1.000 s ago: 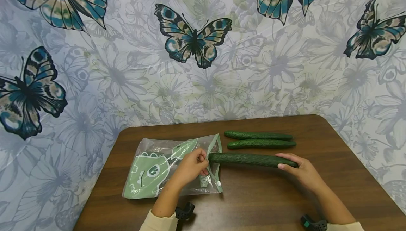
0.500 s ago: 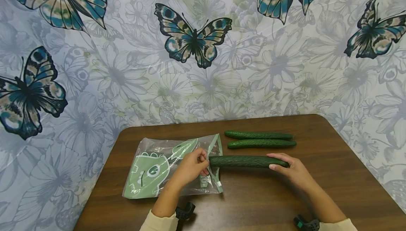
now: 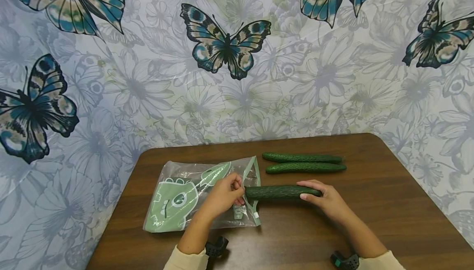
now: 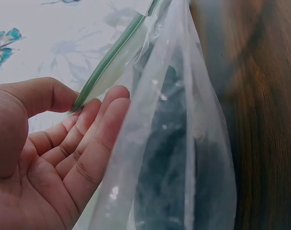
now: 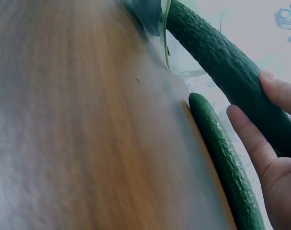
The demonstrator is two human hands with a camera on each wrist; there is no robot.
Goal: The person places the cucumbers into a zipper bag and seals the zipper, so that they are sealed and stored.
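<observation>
Brown table [image 3: 289, 237] below; your right hand [image 3: 326, 199] grips one cucumber [image 3: 274, 192] by its end, pointing left into the bag [image 3: 174, 200] your left hand [image 3: 224, 192] pinches.

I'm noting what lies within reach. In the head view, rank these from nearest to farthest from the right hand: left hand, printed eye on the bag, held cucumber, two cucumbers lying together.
1. Held cucumber: touching, in the right hand.
2. Two cucumbers: on the table, just beyond it.
3. Left hand: leftward, pinching the bag.
4. Printed eye: farthest left.
</observation>
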